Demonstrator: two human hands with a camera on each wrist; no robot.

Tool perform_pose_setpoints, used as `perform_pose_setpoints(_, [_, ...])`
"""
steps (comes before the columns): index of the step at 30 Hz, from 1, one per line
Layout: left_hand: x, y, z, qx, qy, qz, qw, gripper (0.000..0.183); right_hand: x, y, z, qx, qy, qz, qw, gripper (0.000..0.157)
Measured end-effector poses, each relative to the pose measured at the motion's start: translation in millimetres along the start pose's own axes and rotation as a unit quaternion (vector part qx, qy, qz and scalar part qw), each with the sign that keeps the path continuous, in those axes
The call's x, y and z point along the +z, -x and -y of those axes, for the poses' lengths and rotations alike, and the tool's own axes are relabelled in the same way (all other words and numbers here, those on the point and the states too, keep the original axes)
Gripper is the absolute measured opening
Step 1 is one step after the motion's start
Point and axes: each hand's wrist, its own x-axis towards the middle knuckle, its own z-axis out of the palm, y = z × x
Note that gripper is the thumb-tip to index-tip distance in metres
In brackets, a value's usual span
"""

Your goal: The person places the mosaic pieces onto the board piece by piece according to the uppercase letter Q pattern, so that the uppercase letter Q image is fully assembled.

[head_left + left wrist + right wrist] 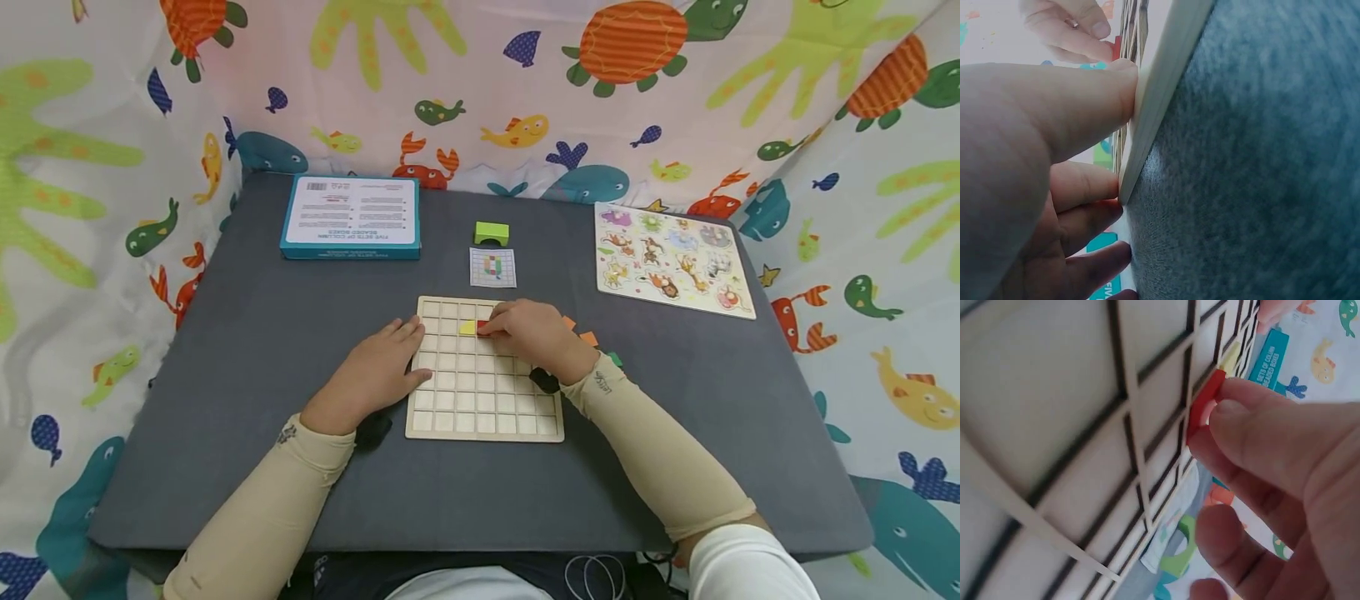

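A wooden grid board [483, 436] with square cells lies on the grey table in the head view. My left hand [382, 362] rests at its left edge, thumb and extended fingers touching the rim. Over the upper part of the grid, my right hand [536, 333] pinches a red block [1205, 406] between thumb and fingers, down at the cells. Directly left of the red block sits a yellow piece [467, 327] in the grid. Beyond the board lies a small card [492, 267] printed with a coloured grid pattern.
Behind the card stands a green arched block [491, 232]. Orange pieces [588, 338] and a green piece [616, 359] lie partly hidden beside the right forearm. A teal box [351, 217] is at back left, an animal picture board [675, 261] at back right.
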Motion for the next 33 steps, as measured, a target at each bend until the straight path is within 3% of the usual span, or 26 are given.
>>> perform_pose_setpoints(5, [1.4, -0.1, 1.6, -0.002, 0.004, 0.0, 1.0, 0.083, -3.3, 3, -3, 0.004, -0.005, 0.014, 1.0, 0.024])
perform_pose_setpoints(9, [2.6, -1.5, 0.0, 0.001, 0.007, 0.002, 1.0, 0.083, -16.7, 20, -16, 0.075, -0.06, 0.007, 0.995, 0.03])
perform_pose_setpoints(16, [2.1, -2.1, 0.0, 0.003, 0.001, -0.008, 1.0, 0.082, -42.2, 70, -54, 0.183, -0.13, -0.036, 0.974, 0.034])
perform_pose_setpoints(21, [1.6, -0.9, 1.0, -0.001, 0.003, -0.001, 1.0, 0.082, -33.1, 98, -70, 0.235, -0.119, -0.009, 0.965, 0.036])
perform_pose_setpoints(26, [2.6, -0.5, 1.9, -0.004, 0.002, -0.001, 1.0, 0.083, -16.4, 116, -71, 0.27, -0.078, 0.021, 0.96, 0.038])
perform_pose_setpoints(29, [3.0, -0.7, 2.2, -0.002, 0.003, 0.0, 1.0, 0.083, -8.4, 124, -68, 0.281, -0.065, 0.015, 0.957, 0.042])
perform_pose_setpoints(33, [3.7, -1.7, 2.1, 0.0, 0.008, 0.0, 1.0, 0.083, -0.9, 129, -65, 0.289, -0.058, -0.023, 0.955, 0.041])
